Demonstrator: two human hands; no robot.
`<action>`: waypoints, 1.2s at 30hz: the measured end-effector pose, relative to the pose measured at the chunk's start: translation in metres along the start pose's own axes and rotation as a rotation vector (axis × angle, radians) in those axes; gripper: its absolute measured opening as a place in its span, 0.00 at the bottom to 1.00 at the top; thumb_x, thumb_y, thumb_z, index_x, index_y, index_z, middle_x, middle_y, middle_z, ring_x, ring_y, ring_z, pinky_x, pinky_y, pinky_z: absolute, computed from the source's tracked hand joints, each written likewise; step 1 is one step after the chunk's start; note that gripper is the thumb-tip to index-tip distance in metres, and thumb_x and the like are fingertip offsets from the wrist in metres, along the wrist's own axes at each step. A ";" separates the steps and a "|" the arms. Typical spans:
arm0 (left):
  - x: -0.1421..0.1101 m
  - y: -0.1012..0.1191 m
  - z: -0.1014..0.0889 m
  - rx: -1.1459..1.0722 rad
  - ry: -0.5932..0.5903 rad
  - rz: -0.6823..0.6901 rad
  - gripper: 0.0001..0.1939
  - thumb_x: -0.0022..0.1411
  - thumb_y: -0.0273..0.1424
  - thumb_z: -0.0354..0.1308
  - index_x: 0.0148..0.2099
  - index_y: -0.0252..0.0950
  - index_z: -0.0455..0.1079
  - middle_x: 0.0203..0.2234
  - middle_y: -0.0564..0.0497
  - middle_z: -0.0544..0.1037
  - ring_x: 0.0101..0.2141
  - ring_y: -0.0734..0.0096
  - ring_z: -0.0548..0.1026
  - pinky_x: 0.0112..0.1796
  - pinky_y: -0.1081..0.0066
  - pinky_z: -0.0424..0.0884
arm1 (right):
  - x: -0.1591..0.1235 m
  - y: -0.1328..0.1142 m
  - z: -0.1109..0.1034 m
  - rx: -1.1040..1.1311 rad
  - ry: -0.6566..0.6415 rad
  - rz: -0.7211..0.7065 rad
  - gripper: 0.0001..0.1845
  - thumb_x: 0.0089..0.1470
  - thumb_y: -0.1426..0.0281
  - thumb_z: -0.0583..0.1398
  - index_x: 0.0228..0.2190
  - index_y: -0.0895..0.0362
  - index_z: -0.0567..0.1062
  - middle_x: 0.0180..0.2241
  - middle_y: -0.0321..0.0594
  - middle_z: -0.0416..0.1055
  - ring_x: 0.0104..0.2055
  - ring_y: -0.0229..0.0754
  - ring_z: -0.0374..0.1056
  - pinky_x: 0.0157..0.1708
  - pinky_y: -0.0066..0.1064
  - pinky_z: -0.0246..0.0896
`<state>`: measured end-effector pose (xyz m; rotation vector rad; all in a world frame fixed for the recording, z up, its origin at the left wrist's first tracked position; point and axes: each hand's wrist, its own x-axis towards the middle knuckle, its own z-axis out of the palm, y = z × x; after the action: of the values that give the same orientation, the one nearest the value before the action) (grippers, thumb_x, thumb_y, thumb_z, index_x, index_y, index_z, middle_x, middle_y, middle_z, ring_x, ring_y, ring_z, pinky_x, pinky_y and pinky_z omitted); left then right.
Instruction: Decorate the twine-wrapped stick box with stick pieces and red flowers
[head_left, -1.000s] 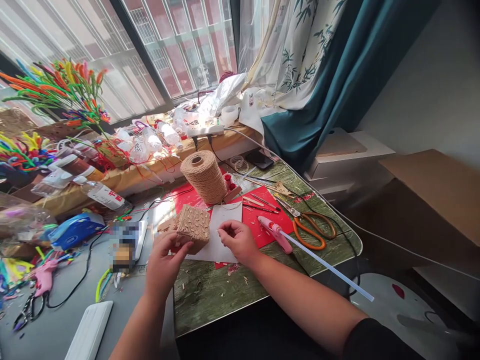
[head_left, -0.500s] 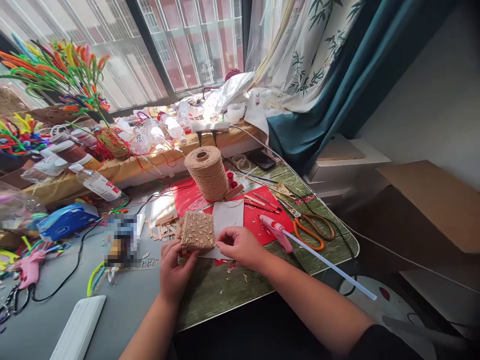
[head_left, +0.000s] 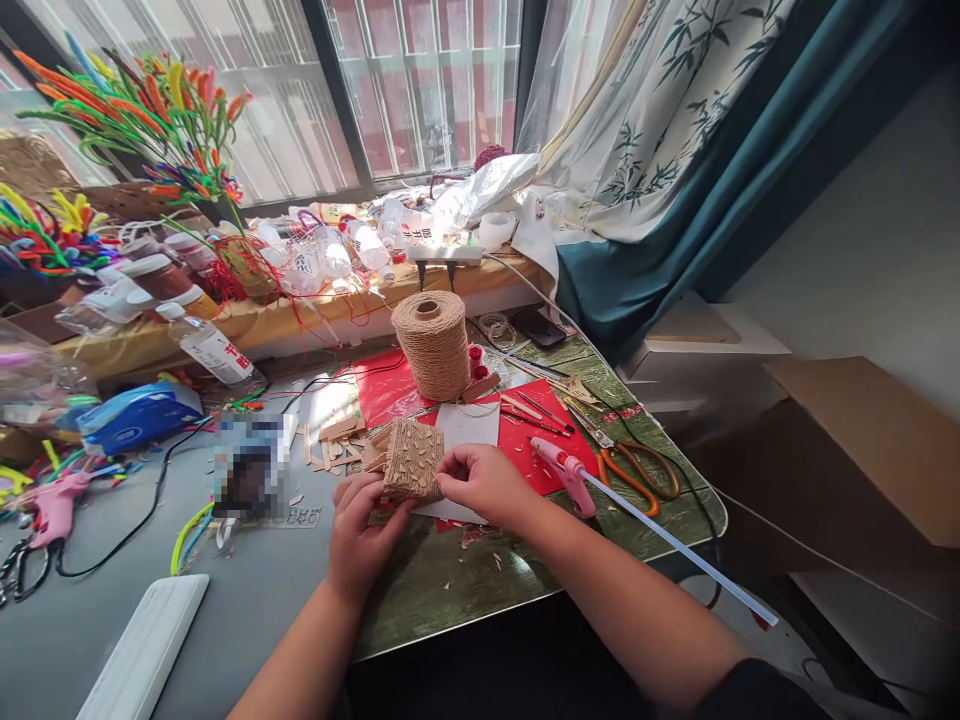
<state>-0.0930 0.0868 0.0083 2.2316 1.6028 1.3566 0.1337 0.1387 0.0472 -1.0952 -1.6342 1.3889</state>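
Note:
My left hand [head_left: 358, 535] grips the lower left side of a small box wrapped in jute twine [head_left: 413, 458], holding it upright over the table's front part. My right hand [head_left: 484, 482] has its fingers curled against the box's right edge, pinching there. Behind the box lie a white sheet of paper [head_left: 471, 428] and a red mat [head_left: 390, 390]. A big spool of jute twine [head_left: 435, 343] stands further back. Short wooden stick pieces [head_left: 337, 440] lie just left of the box.
A pink glue gun [head_left: 568, 476] with a long clear glue stick lies to the right, beside orange-handled scissors [head_left: 637, 470]. A blue tool [head_left: 135, 420], another pink glue gun [head_left: 52, 505], bottles and colourful pipe-cleaner flowers [head_left: 150, 110] crowd the left and the windowsill. The table edge curves at right.
Both hands lowered the twine-wrapped box toward the table and turned it more upright. My right hand moved in from apart to the box's right edge. The camera swung slightly left.

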 end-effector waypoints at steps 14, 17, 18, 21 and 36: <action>-0.002 -0.004 0.001 -0.008 -0.004 -0.005 0.10 0.61 0.35 0.69 0.43 0.43 0.74 0.40 0.48 0.79 0.44 0.57 0.75 0.50 0.55 0.70 | 0.016 -0.013 -0.007 -0.190 -0.076 -0.029 0.03 0.51 0.73 0.63 0.27 0.57 0.79 0.24 0.35 0.74 0.27 0.37 0.67 0.26 0.26 0.58; -0.001 -0.004 0.001 -0.009 -0.010 -0.001 0.09 0.61 0.35 0.69 0.43 0.43 0.74 0.40 0.49 0.79 0.44 0.57 0.75 0.49 0.55 0.70 | 0.015 -0.017 -0.006 -0.215 -0.091 -0.016 0.04 0.50 0.74 0.63 0.26 0.57 0.79 0.23 0.34 0.73 0.26 0.36 0.65 0.25 0.26 0.56; -0.001 -0.004 0.000 -0.009 -0.012 0.002 0.10 0.61 0.35 0.70 0.43 0.43 0.74 0.40 0.49 0.79 0.44 0.57 0.75 0.49 0.55 0.69 | 0.015 -0.018 -0.006 -0.220 -0.094 -0.013 0.04 0.50 0.74 0.63 0.26 0.58 0.79 0.23 0.33 0.72 0.26 0.36 0.65 0.25 0.26 0.56; 0.001 -0.002 -0.001 -0.007 -0.018 0.014 0.10 0.61 0.34 0.70 0.43 0.43 0.74 0.39 0.49 0.80 0.43 0.57 0.74 0.48 0.56 0.69 | 0.016 -0.018 -0.005 -0.224 -0.104 -0.001 0.04 0.49 0.74 0.63 0.26 0.58 0.79 0.23 0.33 0.73 0.25 0.36 0.65 0.24 0.26 0.55; 0.001 -0.002 0.000 -0.015 -0.007 0.049 0.10 0.61 0.32 0.70 0.44 0.41 0.74 0.39 0.48 0.79 0.44 0.58 0.73 0.48 0.57 0.68 | 0.008 0.017 0.017 0.097 0.069 -0.021 0.04 0.53 0.69 0.65 0.32 0.57 0.76 0.27 0.33 0.72 0.28 0.37 0.67 0.29 0.27 0.62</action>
<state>-0.0945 0.0882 0.0075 2.2791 1.5410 1.3661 0.1177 0.1408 0.0279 -1.0553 -1.5094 1.3872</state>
